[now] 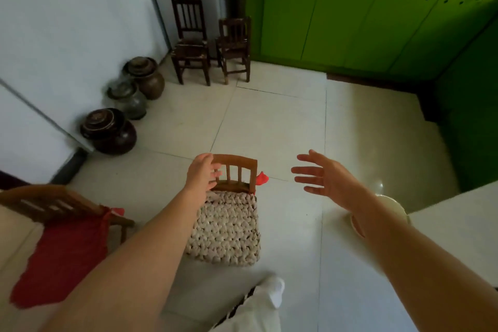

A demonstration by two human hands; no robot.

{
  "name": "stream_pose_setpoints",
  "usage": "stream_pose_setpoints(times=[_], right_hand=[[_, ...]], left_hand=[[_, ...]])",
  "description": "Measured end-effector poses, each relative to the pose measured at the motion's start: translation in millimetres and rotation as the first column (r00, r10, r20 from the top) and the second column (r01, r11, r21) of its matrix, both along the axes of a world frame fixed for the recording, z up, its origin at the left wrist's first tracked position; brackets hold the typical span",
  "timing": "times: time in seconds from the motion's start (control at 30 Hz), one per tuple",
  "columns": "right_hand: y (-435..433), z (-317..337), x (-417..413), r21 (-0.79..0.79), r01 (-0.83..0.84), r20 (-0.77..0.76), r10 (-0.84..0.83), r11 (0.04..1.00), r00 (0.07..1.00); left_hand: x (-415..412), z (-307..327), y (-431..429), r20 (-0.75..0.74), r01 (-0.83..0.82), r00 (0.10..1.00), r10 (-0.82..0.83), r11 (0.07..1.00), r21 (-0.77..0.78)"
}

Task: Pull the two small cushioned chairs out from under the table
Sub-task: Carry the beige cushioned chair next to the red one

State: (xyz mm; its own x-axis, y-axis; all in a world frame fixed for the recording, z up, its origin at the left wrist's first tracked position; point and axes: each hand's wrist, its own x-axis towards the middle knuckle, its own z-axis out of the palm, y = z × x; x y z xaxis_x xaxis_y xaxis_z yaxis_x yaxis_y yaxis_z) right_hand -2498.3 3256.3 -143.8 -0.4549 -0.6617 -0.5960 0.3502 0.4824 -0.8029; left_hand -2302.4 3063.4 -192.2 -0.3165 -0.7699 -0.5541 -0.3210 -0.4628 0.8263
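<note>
A small wooden chair with a knitted beige cushion point(225, 226) stands on the tiled floor in front of me, its slatted backrest point(237, 167) facing away. My left hand point(202, 174) grips the left end of that backrest's top rail. My right hand point(320, 176) hovers open to the right of the chair, fingers spread, touching nothing. A second small wooden chair with a red cushion point(60, 248) sits at the lower left. The white table point(458, 221) edge shows at the right.
Two dark wooden chairs point(191, 43) point(234, 46) stand by the far wall. Three lidded ceramic jars point(110, 131) line the left wall. Green cabinets point(350, 24) run along the back and right. A pale bowl point(388, 205) sits on the table corner. My foot point(272, 291) is below.
</note>
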Motion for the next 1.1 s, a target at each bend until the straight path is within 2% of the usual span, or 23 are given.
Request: stream_pose_setpoints(times=[0.27,0.57,0.7,0.8,0.9,0.97,1.1], right_hand=[[-75,-29,-57,0.042,-0.235,-0.001,0.235,0.971,0.972],[-159,-43,-102,0.090,-0.455,0.005,0.456,0.886,0.890],[-203,-55,-105,0.103,-0.570,-0.012,0.574,0.815,0.819],[-235,-69,-104,0.112,-0.667,-0.007,0.672,0.737,0.741],[-262,-86,-105,0.128,-0.757,0.012,0.762,0.641,0.647],[-273,-96,-108,0.118,-0.801,0.017,0.806,0.586,0.592],[-289,-119,-123,0.097,-0.857,0.037,0.859,0.506,0.511]], left_hand=[[-21,-37,-17,0.074,-0.255,0.965,0.252,0.966,0.045],[-62,-53,-32,0.075,-0.516,0.856,0.512,0.832,0.205],[-63,-59,-40,0.067,-0.627,0.770,0.635,0.732,0.268],[-70,-67,-39,0.033,-0.616,0.775,0.632,0.741,0.268],[-82,-75,-36,0.006,-0.665,0.722,0.692,0.691,0.281],[-94,-78,-35,0.041,-0.683,0.710,0.703,0.675,0.280],[-125,-90,-36,0.080,-0.785,0.595,0.800,0.556,0.274]])
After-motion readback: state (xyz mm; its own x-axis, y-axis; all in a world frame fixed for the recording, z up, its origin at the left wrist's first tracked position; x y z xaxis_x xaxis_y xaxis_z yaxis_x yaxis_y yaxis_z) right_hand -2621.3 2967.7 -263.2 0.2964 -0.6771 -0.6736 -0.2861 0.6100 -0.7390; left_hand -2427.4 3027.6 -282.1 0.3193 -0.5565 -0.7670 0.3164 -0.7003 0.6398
